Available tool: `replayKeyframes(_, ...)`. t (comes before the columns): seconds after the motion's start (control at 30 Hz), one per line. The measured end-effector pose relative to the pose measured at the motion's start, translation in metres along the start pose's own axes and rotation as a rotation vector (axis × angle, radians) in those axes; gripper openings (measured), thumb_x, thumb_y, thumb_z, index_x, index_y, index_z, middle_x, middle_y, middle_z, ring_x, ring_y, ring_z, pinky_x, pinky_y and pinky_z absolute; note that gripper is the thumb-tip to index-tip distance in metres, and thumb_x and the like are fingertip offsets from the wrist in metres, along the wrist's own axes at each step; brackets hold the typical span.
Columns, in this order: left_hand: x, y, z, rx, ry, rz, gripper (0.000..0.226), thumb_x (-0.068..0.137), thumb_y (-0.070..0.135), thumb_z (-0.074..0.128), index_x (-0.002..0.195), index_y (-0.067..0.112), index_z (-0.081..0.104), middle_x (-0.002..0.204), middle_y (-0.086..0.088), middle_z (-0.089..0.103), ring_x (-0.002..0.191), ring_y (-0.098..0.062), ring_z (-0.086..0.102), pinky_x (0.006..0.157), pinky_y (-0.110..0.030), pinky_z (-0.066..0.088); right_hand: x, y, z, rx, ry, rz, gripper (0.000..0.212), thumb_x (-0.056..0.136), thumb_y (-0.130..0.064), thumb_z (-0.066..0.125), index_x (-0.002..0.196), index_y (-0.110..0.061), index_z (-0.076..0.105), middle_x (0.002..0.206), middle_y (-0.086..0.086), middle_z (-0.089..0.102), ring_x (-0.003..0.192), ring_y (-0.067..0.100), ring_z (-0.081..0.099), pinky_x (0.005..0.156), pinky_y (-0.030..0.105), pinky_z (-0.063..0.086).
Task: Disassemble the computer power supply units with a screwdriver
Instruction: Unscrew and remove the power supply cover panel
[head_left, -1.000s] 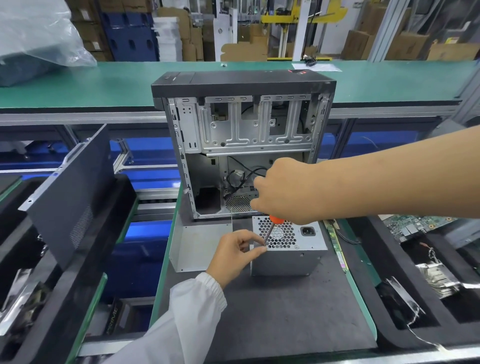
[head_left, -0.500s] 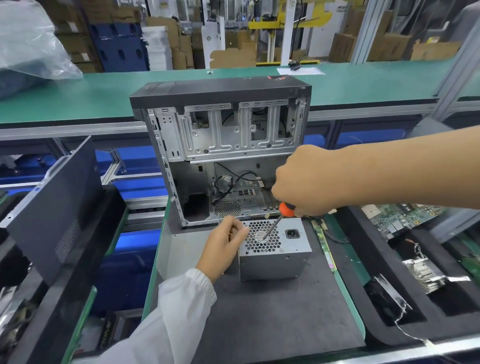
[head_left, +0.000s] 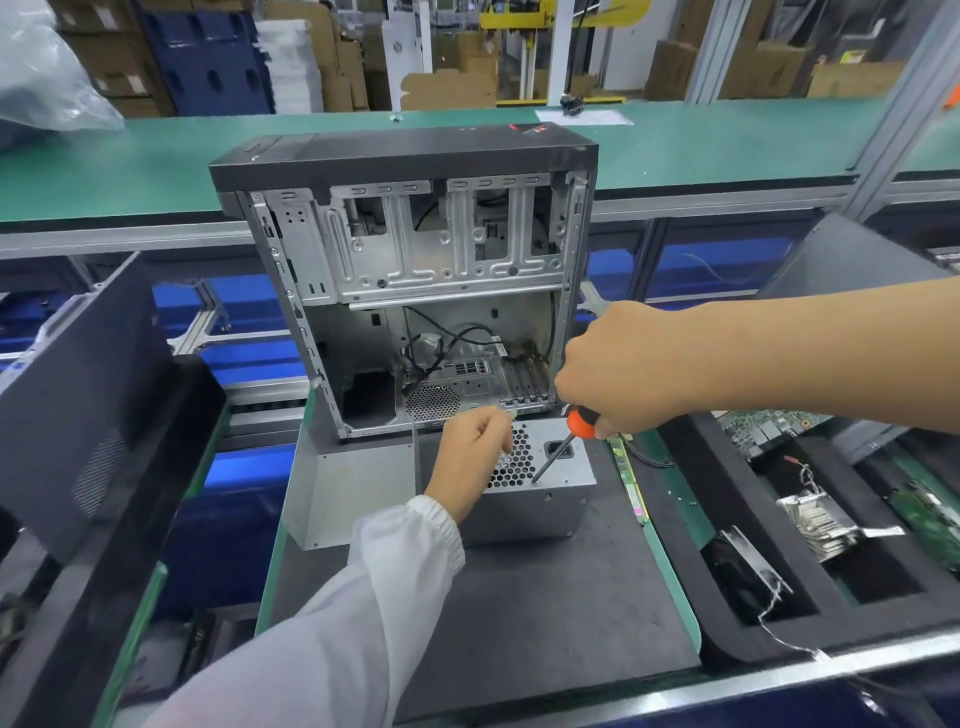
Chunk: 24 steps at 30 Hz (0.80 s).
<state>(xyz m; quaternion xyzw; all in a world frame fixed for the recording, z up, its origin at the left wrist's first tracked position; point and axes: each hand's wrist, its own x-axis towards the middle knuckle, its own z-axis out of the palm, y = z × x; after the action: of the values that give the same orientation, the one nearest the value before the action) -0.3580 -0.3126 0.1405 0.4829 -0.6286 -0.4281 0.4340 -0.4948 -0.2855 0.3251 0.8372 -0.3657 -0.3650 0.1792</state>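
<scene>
Power supply (head_left: 540, 499), a grey metal box, sits on the dark mat (head_left: 519, 613) of the bench (head_left: 670, 561), just in front of an opened computer case (head_left: 410, 280) that stands upright behind it. Its top face shows a honeycomb vent and a black power socket. The right hand (head_left: 618, 369) grips the orange handle of a screwdriver (head_left: 558, 447), fingers wrapped round it, and the dark shaft slants down and to the left so that its tip meets the top face near the front edge, between the vent and the socket. The left hand (head_left: 467, 457), coming out of a white sleeve (head_left: 363, 597), lies against the left end of the box over part of the vent; its fingers are curled, and whether they pinch anything small cannot be told. A flat grey metal panel (head_left: 353, 493) lies to the left of the box, partly under the case. To the right, a black foam tray (head_left: 737, 525) holds circuit boards (head_left: 769, 423) and a finned metal heat sink (head_left: 815, 525). A narrow green strip board (head_left: 631, 483) lies on the bench between the box and the tray. On the left, a dark side panel (head_left: 78, 395) leans tilted.
</scene>
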Motion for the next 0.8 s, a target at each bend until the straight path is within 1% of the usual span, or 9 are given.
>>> replayKeyframes(0.1,-0.001,-0.005,0.006,0.126,0.031,0.073,0.046,0.097,0.023,0.049,0.053,0.009,0.052,0.044,0.011,0.041,0.047,-0.006,0.038,0.058,-0.025,0.038,0.004,0.000,0.002,0.004,0.000,-0.003,0.017,0.094,-0.032,0.051,0.096,-0.015,0.050,0.071,-0.001,0.036,0.079,0.026,0.056,0.061,0.030,0.039)
replayKeyframes(0.17,0.001,-0.005,0.005,0.138,0.025,0.072,0.044,0.101,0.024,0.047,0.060,0.012,0.056,0.046,0.011,0.039,0.048,-0.007,0.037,0.058,-0.029,0.037,0.006,0.002,0.003,0.004,0.006,-0.002,0.018,0.094,-0.033,0.052,0.094,-0.016,0.046,0.070,-0.001,0.035,0.074,0.025,0.051,0.059,0.030,0.038)
replayKeyframes(0.23,0.003,-0.006,0.004,0.110,0.018,0.079,0.033,0.102,0.023,0.045,0.074,0.013,0.059,0.053,0.009,0.039,0.051,-0.007,0.036,0.055,-0.026,0.032,0.006,0.003,0.004,0.004,0.019,0.001,0.019,0.093,-0.034,0.052,0.091,-0.017,0.043,0.073,0.000,0.039,0.073,0.025,0.051,0.057,0.029,0.036)
replayKeyframes(0.3,0.003,-0.006,0.002,0.095,0.008,0.082,0.022,0.103,0.019,0.043,0.089,0.015,0.059,0.058,0.007,0.041,0.051,-0.004,0.035,0.052,-0.019,0.030,0.007,0.003,0.006,-0.004,0.026,0.002,0.019,0.093,-0.034,0.052,0.092,-0.016,0.046,0.073,0.000,0.040,0.074,0.025,0.053,0.053,0.026,0.034)
replayKeyframes(0.43,0.002,-0.006,0.001,0.106,0.006,0.081,0.018,0.104,0.017,0.038,0.106,0.017,0.056,0.061,0.010,0.041,0.051,-0.002,0.038,0.050,-0.014,0.032,0.005,0.004,0.007,-0.008,0.023,0.008,0.023,0.092,-0.036,0.053,0.087,-0.018,0.040,0.068,-0.001,0.035,0.070,0.024,0.048,0.048,0.025,0.029)
replayKeyframes(0.53,0.001,-0.005,0.000,0.098,-0.005,0.082,0.020,0.105,0.014,0.035,0.109,0.017,0.054,0.064,0.005,0.043,0.054,-0.003,0.037,0.052,-0.016,0.033,0.006,0.004,0.007,-0.017,0.019,0.007,0.022,0.093,-0.036,0.052,0.089,-0.017,0.042,0.068,-0.002,0.035,0.068,0.023,0.047,0.049,0.026,0.031)
replayKeyframes(0.67,0.000,-0.005,0.000,0.096,-0.043,0.085,0.021,0.104,0.011,0.033,0.109,0.018,0.052,0.065,0.002,0.048,0.061,-0.007,0.044,0.062,-0.019,0.039,0.007,0.003,0.003,-0.011,-0.004,0.012,0.023,0.093,-0.039,0.052,0.092,-0.016,0.047,0.068,-0.002,0.036,0.069,0.023,0.047,0.051,0.027,0.032)
replayKeyframes(0.73,-0.001,-0.005,0.000,0.078,-0.054,0.079,0.021,0.105,0.012,0.033,0.107,0.018,0.053,0.065,0.003,0.045,0.060,-0.007,0.041,0.059,-0.018,0.036,0.006,0.003,-0.002,0.012,-0.062,0.023,0.027,0.093,-0.042,0.052,0.090,-0.017,0.043,0.070,-0.002,0.035,0.073,0.024,0.047,0.057,0.029,0.036)
replayKeyframes(0.8,-0.001,-0.006,0.000,0.062,-0.060,0.060,0.023,0.105,0.016,0.034,0.104,0.020,0.056,0.066,0.004,0.042,0.059,-0.007,0.037,0.057,-0.022,0.033,0.006,0.005,-0.005,0.037,-0.117,0.029,0.029,0.093,-0.043,0.052,0.089,-0.016,0.044,0.074,-0.001,0.043,0.076,0.024,0.050,0.061,0.030,0.039)
